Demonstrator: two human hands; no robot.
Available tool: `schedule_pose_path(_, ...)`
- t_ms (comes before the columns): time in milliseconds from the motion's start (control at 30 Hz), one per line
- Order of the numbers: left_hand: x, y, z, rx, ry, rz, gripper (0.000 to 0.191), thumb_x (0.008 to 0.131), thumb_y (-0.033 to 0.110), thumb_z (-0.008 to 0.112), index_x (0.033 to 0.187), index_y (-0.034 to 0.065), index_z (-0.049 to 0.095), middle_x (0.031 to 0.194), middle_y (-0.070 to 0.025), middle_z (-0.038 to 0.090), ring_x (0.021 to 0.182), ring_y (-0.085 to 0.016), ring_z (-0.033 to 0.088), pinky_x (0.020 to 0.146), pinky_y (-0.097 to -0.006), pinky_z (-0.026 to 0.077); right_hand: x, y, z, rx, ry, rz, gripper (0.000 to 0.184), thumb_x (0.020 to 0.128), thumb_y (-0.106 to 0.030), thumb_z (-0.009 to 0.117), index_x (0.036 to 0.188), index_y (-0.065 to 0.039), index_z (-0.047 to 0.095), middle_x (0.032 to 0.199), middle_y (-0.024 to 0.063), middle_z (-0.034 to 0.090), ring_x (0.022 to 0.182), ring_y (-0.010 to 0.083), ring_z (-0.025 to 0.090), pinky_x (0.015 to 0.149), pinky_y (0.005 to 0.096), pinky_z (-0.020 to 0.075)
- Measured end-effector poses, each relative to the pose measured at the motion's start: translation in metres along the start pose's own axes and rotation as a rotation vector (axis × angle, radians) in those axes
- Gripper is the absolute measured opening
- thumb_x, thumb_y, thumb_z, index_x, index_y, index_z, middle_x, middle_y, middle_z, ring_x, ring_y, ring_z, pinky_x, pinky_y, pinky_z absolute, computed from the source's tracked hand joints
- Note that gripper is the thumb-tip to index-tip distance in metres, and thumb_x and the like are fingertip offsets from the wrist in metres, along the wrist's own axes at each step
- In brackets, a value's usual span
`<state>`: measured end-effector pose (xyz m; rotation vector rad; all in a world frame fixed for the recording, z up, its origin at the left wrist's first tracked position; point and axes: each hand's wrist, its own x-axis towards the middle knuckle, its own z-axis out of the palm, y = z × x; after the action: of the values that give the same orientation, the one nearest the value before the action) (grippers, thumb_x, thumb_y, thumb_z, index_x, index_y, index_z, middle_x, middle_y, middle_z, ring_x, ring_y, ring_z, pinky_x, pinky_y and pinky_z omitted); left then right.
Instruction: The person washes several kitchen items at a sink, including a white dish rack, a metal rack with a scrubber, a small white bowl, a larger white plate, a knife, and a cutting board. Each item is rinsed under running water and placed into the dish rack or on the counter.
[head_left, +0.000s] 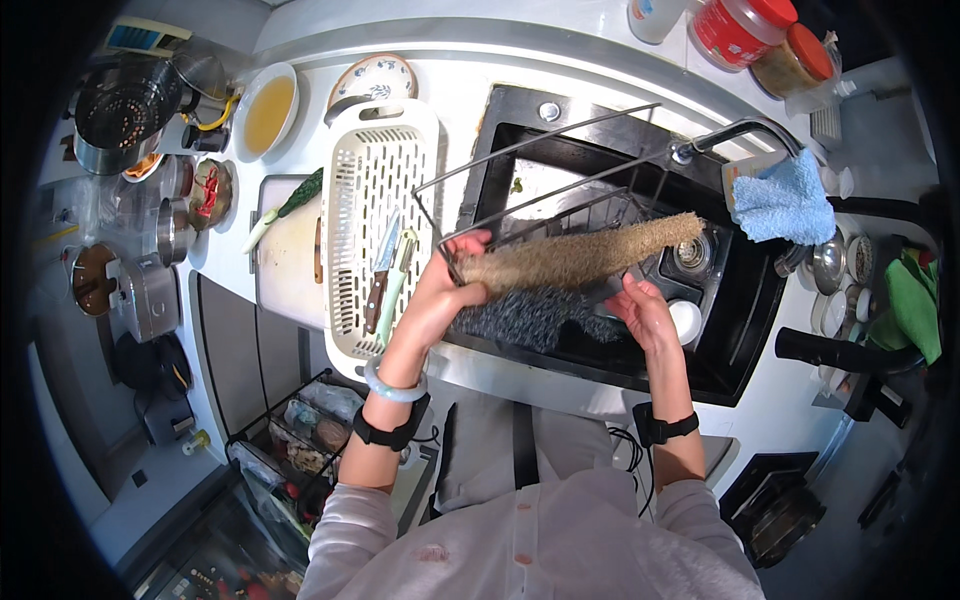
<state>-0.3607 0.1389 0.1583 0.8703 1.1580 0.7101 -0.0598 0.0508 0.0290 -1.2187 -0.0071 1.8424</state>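
Note:
My left hand grips the near left corner of a dark wire rack above the black sink. A tan, rough-textured scrubbing cloth hangs over the rack, with a dark grey shaggy cloth beside it on my side. At the right end of the cloths, my right hand has its fingers curled by the rack's near edge; whether they close on it cannot be made out. A small white round dish sits in the sink, close to the right hand. Part of the rack is hidden behind the cloths.
Left of the sink, a cream perforated basket holds a knife and a green-handled peeler. Beyond it lies a cutting board. A blue cloth drapes over the faucet at right. A bowl of yellowish liquid stands far left.

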Motion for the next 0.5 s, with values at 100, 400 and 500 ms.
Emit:
schedule_pose_path(100,0.012,0.001,0.0,0.263,0.116,0.063,0.062,0.07,-0.005,0.062,0.129,-0.0028,0.042,0.121,-0.0107,0.053,0.107,-0.017,0.051,0.092,-0.0269,0.042,0.006,0.001,0.007,0.014,-0.054,-0.087,0.025,0.098,-0.022,0.053,0.097,0.002,0.06,0.09,0.0102,0.068,0.078,0.0166,0.068,0.073,0.0284,0.056)
schedule_pose_path(400,-0.019,0.001,-0.057,0.297,0.399,0.295,0.071,0.087,0.027,0.069,0.141,-0.0008,0.034,0.131,-0.018,0.047,0.119,-0.025,0.046,0.104,-0.0343,0.035,0.009,0.01,0.006,0.058,0.036,-0.205,0.026,0.097,-0.021,0.053,0.09,0.002,0.062,0.084,0.0152,0.069,0.075,0.0207,0.07,0.074,0.0303,0.0579)
schedule_pose_path(500,-0.061,-0.015,-0.129,0.652,0.728,0.266,0.068,0.087,0.028,0.068,0.138,-0.0043,0.037,0.13,-0.0226,0.05,0.123,-0.028,0.046,0.104,-0.0374,0.035,0.013,0.012,-0.002,0.079,0.099,-0.272,0.024,0.097,-0.02,0.054,0.085,0.0,0.061,0.08,0.0156,0.068,0.073,0.021,0.069,0.073,0.0308,0.059)
